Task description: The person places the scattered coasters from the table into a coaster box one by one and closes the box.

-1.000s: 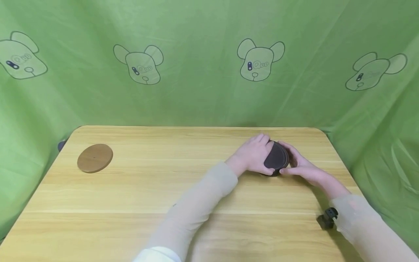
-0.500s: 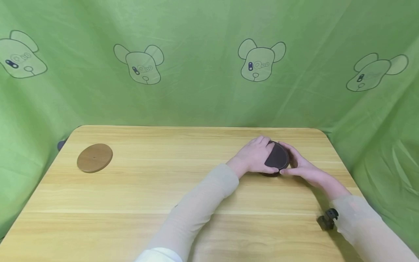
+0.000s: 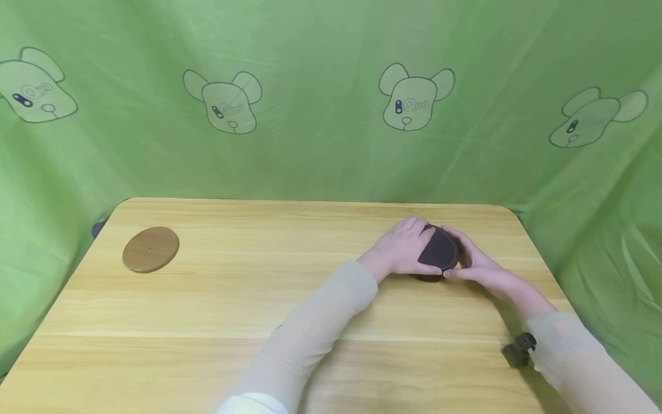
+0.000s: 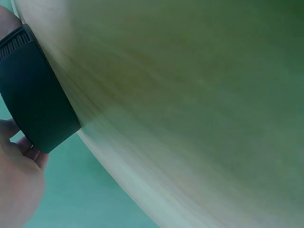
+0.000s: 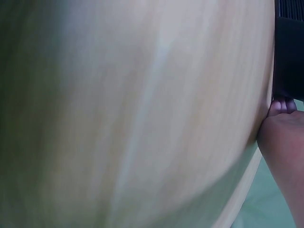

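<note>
A round, dark brown stack of coasters in a dark holder stands on the right half of the table. My left hand lies over its left part and grips it, with the thumb at the near edge. Curved round the right side, my right hand holds it between thumb and fingers. The left wrist view shows the holder's dark side wall, with ridged layers in an opening. The same wall appears at the right wrist view's edge. The left hand hides part of the top.
A flat round wooden disc lies at the table's far left. The wood-grain table has a green curtain behind it and at both sides. A small black camera is on the right wrist.
My left thumb has shifted slightly right along the near edge of the coaster stack. The right hand keeps its hold, and the wooden disc has stayed in place.
</note>
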Demonstrator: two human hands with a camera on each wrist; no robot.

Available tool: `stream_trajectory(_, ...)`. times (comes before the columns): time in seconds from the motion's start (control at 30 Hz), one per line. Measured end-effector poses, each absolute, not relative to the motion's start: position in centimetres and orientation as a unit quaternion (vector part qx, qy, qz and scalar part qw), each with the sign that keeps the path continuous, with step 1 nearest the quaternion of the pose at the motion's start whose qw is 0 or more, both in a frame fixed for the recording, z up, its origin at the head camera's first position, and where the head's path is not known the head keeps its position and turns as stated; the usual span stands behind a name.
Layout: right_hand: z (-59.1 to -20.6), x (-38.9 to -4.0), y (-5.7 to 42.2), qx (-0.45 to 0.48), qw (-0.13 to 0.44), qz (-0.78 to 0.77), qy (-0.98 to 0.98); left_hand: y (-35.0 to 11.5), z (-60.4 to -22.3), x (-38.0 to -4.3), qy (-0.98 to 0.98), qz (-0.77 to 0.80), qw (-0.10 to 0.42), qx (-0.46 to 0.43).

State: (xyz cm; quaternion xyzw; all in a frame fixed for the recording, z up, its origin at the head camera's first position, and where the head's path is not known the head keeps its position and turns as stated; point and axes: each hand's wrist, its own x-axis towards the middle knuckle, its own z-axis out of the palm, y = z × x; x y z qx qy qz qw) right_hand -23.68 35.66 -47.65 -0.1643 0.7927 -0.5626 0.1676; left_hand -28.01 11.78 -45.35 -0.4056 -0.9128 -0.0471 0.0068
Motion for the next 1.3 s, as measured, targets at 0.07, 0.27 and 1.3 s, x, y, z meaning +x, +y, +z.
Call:
stream_trajectory(0.07, -47.7, -23.7, 35.7, -0.166, 0.167, -0.563, 0.792, 11.7, -45.3, -28.0, -0.911, -0.046, 0.006, -0.41)
stream_trajectory(0.27, -47.8, -23.6, 35.6, -0.167, 0.165, -0.565, 0.791, 11.2, -45.2, -28.1, -0.901, -0.038, 0.002, -0.432)
stream_trajectory(1.3, -48.4, -23.8, 35.7, -0.194, 0.142, -0.577, 0.781, 3.1, -44.6, -29.6, -0.89, -0.052, 0.021, -0.453)
